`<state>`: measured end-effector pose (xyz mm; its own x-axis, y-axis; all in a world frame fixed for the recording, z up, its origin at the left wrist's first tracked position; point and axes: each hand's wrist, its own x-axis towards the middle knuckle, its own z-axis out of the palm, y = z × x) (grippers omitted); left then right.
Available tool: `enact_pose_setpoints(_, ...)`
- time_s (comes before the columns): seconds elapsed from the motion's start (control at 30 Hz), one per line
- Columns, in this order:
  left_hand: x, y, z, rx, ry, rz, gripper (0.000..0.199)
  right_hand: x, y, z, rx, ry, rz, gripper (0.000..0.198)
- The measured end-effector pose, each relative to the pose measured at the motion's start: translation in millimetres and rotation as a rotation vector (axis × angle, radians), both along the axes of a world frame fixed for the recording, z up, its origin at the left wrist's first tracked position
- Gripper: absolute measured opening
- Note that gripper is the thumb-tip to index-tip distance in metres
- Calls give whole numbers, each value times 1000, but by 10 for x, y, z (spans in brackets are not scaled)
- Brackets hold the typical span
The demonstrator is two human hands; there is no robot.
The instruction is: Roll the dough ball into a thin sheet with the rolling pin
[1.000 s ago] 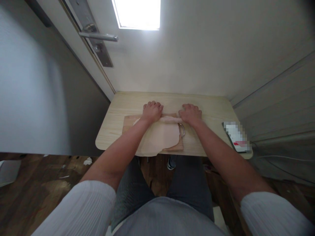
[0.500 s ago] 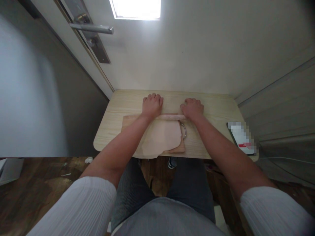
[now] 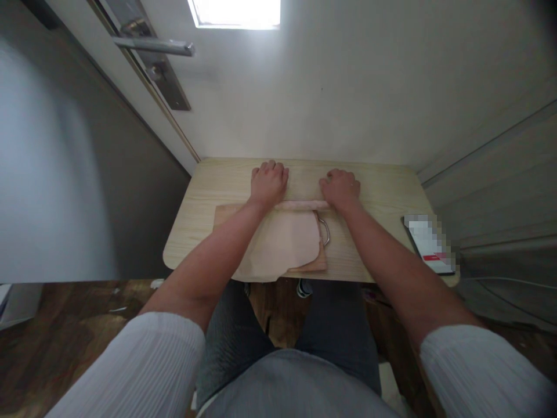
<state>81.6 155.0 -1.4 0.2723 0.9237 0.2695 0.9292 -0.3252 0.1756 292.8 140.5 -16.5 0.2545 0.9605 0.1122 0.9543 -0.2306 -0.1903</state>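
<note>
A pale dough sheet (image 3: 287, 241) lies over a wooden board (image 3: 224, 215), its near edge hanging past the table edge. Along its far side runs a slim rolling pin (image 3: 303, 205), its ends hidden under my wrists. My left hand (image 3: 268, 183) reaches beyond the pin, palm down, heel on the pin, fingers forward and slightly bent. To its right my right hand (image 3: 342, 188) rests the same way over the other end, fingers forward and loosely bent. Neither hand's fingers wrap round the pin. A metal handle (image 3: 325, 231) sticks out of the board's right side.
The small light-wood table (image 3: 387, 186) stands against a pale door with a metal lever handle (image 3: 156, 46). A phone (image 3: 429, 244) with a lit screen lies at the table's right edge. Cables (image 3: 509, 283) run off to the right.
Both hands have slid slightly forward, away from me, and the rolling pin sits a touch farther off. The view has shifted a little; the dough sheet looks the same.
</note>
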Motion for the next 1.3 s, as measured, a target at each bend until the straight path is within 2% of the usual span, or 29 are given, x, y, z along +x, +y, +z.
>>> enact_pose_setpoints(0.23,-13,-106,-17,50,5,-33,46,-10,-137,-15,9,9,23,42)
enact_pose_setpoints(0.43,-34,-249,-22,28,2,-74,45,-15,-279,-24,22,21,41,43)
enact_pose_setpoints(1.0,-91,-779,-108,-62,-16,-89,42,-74,-870,-51,48,-57,103,46)
enact_pose_setpoints(1.3,-134,-1118,-109,-15,-8,-102,48,-91,-1193,-103,138,-95,154,50)
